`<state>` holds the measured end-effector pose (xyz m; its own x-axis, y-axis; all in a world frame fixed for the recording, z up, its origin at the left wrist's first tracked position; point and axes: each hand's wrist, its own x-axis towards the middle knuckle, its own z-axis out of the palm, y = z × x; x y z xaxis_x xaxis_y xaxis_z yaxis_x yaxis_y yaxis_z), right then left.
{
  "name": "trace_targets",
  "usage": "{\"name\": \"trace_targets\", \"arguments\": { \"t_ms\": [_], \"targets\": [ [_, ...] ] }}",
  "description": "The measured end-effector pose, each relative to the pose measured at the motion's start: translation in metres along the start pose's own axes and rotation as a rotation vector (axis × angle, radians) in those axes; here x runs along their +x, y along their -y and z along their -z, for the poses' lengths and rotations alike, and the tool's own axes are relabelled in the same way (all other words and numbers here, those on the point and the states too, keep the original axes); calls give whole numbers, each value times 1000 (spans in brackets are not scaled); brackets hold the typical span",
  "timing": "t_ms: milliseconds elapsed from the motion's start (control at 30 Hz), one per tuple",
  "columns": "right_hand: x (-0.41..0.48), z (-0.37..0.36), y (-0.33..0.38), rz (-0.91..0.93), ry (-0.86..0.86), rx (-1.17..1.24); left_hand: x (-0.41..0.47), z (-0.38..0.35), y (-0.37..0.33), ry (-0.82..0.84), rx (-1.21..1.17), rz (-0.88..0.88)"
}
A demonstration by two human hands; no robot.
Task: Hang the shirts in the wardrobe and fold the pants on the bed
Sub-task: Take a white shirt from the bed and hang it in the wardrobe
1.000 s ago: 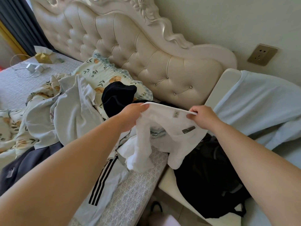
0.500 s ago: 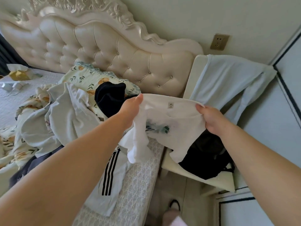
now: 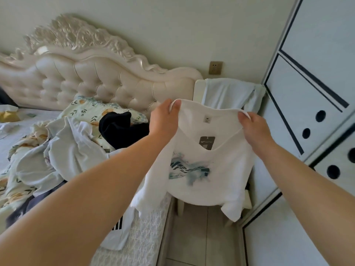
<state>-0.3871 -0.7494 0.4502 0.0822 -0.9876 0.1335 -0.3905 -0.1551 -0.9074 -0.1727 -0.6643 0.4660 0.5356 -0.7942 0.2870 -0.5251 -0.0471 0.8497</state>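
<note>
A white T-shirt (image 3: pixel 203 181) with a blue-green print hangs in the air between bed and wardrobe, spread out by its shoulders. My left hand (image 3: pixel 163 120) pinches its left shoulder and my right hand (image 3: pixel 253 127) pinches the right one. The wardrobe (image 3: pixel 315 104), white with black lines and round holes, stands shut at the right. On the bed (image 3: pixel 144 242) lie a pale shirt (image 3: pixel 73 150), a black garment (image 3: pixel 119 129), a dark grey garment (image 3: pixel 21 210) and a light piece with black stripes (image 3: pixel 119 227).
A white chair (image 3: pixel 198 93) with a light blue garment (image 3: pixel 228 93) over its back stands between bed and wardrobe, partly hidden by the T-shirt. A tufted headboard (image 3: pixel 92 81) runs along the wall. Tiled floor (image 3: pixel 199 237) shows below. A floral quilt (image 3: pixel 11 189) covers the bed's left.
Both hands have lifted the white T-shirt up off the pile and spread it wide. The view has swung right, bringing the wardrobe into sight.
</note>
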Motion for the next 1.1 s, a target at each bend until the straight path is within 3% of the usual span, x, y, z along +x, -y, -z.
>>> {"name": "trace_targets", "arguments": {
  "t_ms": [400,533,733,933,1100],
  "targets": [
    [-126,85,22,72,-152,-173,-98,-5,-61,191,-99,-141],
    [-182,108,25,23,-282,-162,-130,-13,-75,323,-176,-222],
    [-280,141,17,-105,-302,-214,-198,-35,-94,562,-304,-276],
    [-380,193,13,-83,-451,-330,-283,-38,-130,727,-432,-389],
    [-457,238,21,-80,-500,-410,-361,-26,-169,842,-403,-538]
  ]
}}
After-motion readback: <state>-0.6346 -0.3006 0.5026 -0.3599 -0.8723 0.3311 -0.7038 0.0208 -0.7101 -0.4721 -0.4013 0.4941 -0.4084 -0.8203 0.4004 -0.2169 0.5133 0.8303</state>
